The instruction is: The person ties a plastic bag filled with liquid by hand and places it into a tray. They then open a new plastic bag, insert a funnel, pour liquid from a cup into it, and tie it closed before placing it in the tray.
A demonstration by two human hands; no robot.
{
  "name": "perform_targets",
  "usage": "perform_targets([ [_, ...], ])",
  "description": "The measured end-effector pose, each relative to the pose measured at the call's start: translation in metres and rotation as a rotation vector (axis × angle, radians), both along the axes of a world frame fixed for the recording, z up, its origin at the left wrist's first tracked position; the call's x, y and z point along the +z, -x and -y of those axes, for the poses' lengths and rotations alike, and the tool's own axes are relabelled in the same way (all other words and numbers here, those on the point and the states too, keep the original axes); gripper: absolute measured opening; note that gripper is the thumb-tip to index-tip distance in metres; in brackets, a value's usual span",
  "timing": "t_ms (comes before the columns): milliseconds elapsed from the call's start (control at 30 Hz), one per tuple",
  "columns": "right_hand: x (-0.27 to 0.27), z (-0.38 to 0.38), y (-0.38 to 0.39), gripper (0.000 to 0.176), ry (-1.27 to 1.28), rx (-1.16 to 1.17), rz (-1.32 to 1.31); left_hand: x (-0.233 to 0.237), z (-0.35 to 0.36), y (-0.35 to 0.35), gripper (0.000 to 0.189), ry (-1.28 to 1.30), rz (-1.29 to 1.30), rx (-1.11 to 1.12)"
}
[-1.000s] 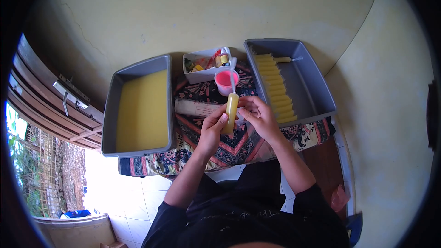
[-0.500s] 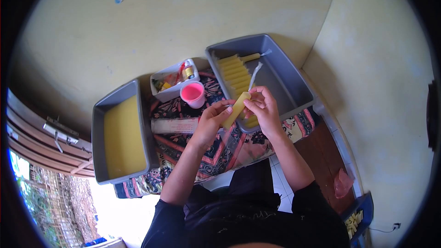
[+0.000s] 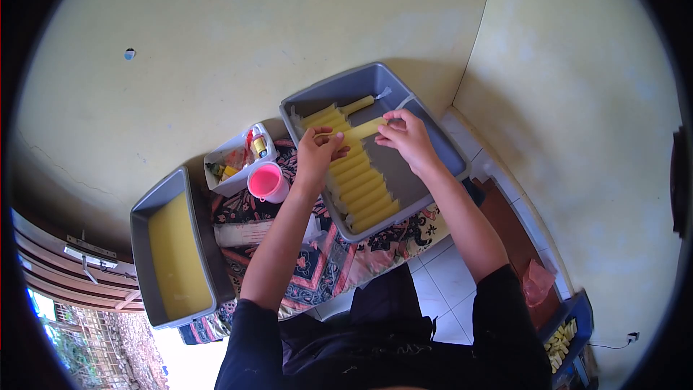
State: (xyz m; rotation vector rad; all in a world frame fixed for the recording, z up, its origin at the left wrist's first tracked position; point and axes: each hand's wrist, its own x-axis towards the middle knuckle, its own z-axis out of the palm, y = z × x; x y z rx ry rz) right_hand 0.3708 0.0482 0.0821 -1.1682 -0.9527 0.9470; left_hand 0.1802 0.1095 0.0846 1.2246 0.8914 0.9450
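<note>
Above the right grey basin (image 3: 422,173), I hold a filled yellow plastic tube (image 3: 366,128) nearly level between both hands. The fingers of my left hand (image 3: 317,159) pinch its left end. My right hand (image 3: 409,141) grips the other end, where a clear loose tail of plastic sticks out past the fingers. Under my hands, similar yellow tubes (image 3: 361,186) lie side by side in a row inside the basin. One more tube (image 3: 356,105), with a clear tail, rests near the basin's far wall.
A second grey basin (image 3: 141,260) at left contains yellow liquid (image 3: 173,253). Between the basins, on patterned cloth (image 3: 307,267), stand a pink cup (image 3: 266,183), a white box (image 3: 229,186) of small items and a plastic packet (image 3: 242,234). A blue crate (image 3: 583,310) is at lower right.
My hands have moved farther over the right basin, carrying the tube. It has turned from steeply slanted to nearly level, and my hands are wider apart. The camera view has shifted.
</note>
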Motion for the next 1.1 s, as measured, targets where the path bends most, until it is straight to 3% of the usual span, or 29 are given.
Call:
perform_targets([
  [133,0.002,-0.045,-0.022,0.032,0.102,0.017,-0.026,-0.013,-0.049,-0.021,0.035,0.118,0.001,-0.039],
  [267,-0.017,-0.092,-0.037,0.033,0.152,-0.078,0.146,-0.020,-0.085,-0.043,0.038,0.097,-0.055,-0.034],
  [533,-0.057,-0.149,-0.054,0.037,0.312,-0.144,0.491,-0.049,-0.151,-0.073,0.031,-0.074,-0.513,-0.086],
  [667,-0.098,-0.180,-0.069,0.041,0.285,-0.164,0.646,-0.047,-0.153,-0.083,0.027,-0.105,-0.563,-0.042],
  [767,-0.110,-0.183,-0.073,0.043,0.288,-0.154,0.617,-0.076,-0.175,-0.085,0.026,-0.318,-0.756,-0.048],
  [1100,-0.082,-0.154,-0.064,0.067,0.359,0.023,0.714,-0.066,-0.147,-0.093,0.019,-0.715,-1.081,-0.069],
])
